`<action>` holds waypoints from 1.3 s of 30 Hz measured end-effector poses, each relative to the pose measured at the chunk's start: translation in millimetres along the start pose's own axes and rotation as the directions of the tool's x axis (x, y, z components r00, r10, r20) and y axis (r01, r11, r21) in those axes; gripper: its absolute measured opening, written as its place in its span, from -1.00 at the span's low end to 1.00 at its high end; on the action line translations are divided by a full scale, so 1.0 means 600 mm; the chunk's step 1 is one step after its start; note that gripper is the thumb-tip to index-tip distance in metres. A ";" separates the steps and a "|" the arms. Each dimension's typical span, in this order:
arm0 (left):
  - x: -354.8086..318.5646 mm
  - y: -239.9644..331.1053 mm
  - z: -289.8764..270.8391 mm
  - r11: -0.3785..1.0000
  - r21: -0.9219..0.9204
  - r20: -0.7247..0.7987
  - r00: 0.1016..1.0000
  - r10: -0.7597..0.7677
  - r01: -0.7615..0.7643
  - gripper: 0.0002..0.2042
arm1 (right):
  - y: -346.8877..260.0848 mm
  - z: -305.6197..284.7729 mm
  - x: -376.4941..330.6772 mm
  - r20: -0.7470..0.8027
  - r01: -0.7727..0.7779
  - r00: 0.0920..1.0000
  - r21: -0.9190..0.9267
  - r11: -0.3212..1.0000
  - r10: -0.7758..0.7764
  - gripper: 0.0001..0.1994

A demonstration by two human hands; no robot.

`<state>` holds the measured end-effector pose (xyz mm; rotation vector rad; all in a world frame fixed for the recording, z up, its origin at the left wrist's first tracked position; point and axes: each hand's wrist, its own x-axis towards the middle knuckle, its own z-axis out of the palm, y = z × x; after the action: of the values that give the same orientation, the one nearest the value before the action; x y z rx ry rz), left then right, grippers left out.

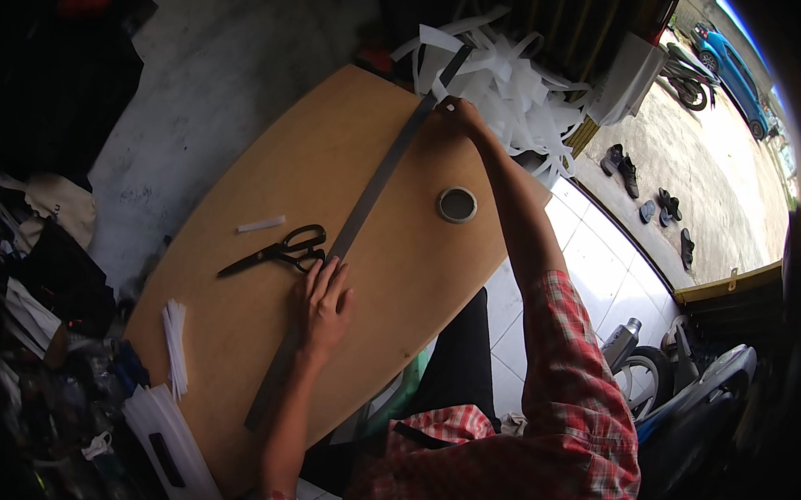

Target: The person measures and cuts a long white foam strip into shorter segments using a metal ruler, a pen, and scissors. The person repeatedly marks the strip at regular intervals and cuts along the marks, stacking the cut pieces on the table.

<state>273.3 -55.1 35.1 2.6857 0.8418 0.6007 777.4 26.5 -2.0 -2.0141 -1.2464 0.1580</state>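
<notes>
A long dark metal ruler [376, 185] lies slantwise across the tan board-topped table [269, 182]. My left hand [328, 311] rests flat on the ruler, fingers stretched out, beside the looped handles of black scissors [286, 249]. At the ruler's far end my right hand [461, 117] is closed, its fingers curled round a white strip [439, 89] that crosses the ruler; the fingertips are partly hidden. A roll of tape [457, 204] stands on the board right of the ruler. One short white piece [261, 224] lies just beyond the scissors.
A tangled heap of white strips [514, 94] hangs past the table's far edge. Cut white strips [175, 347] and a stack of white sheets [173, 446] lie at the near left. Dark clutter [59, 280] crowds the left side. Shoes [623, 169] and a motorbike [689, 388] are on the right.
</notes>
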 end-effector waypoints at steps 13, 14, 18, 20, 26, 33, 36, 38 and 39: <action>-0.012 -0.010 -0.008 1.000 -0.022 0.006 1.000 0.021 -0.021 -0.51 | -0.156 -0.197 0.103 -0.186 0.108 0.977 -0.013 0.994 -0.108 -0.74; -0.008 -0.009 -0.006 0.999 -0.043 -0.001 1.000 0.025 -0.025 -0.52 | -0.157 -0.214 0.108 -0.276 0.243 0.932 -0.003 0.970 -0.234 -0.69; -0.009 -0.013 -0.002 0.994 -0.108 -0.016 1.000 0.013 -0.015 -0.54 | -0.197 -0.260 0.134 -0.278 0.234 0.941 0.131 0.963 -0.191 -0.68; -0.008 -0.015 0.004 0.992 -0.123 -0.025 1.000 0.017 -0.020 -0.55 | -0.222 -0.287 0.145 -0.296 0.256 0.936 0.202 0.945 -0.190 -0.72; -0.006 -0.013 0.005 0.995 -0.086 -0.063 0.997 0.037 -0.042 -0.55 | -0.304 -0.365 0.167 -0.265 0.402 0.906 0.290 0.868 -0.331 -0.68; -0.012 -0.023 0.006 0.995 -0.080 -0.109 0.993 0.045 -0.054 -0.57 | -0.518 -0.415 0.091 -0.354 0.611 0.790 0.401 0.682 -0.500 -0.76; -0.011 -0.029 0.017 0.993 -0.106 -0.112 0.992 0.049 -0.061 -0.59 | -0.588 -0.448 0.052 -0.434 0.751 0.658 0.316 0.580 -0.616 -0.75; -0.010 -0.032 0.017 0.992 -0.112 -0.111 0.993 0.049 -0.061 -0.60 | -0.636 -0.463 0.019 -0.449 0.791 0.611 0.311 0.528 -0.652 -0.76; -0.009 -0.033 0.013 0.992 -0.107 -0.110 0.993 0.048 -0.060 -0.60 | -0.662 -0.469 -0.006 -0.433 0.779 0.626 0.368 0.507 -0.648 -0.76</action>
<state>263.2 -43.3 19.3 2.6028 0.7405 0.7866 619.9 -28.1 455.2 -0.8729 -1.5710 -0.1483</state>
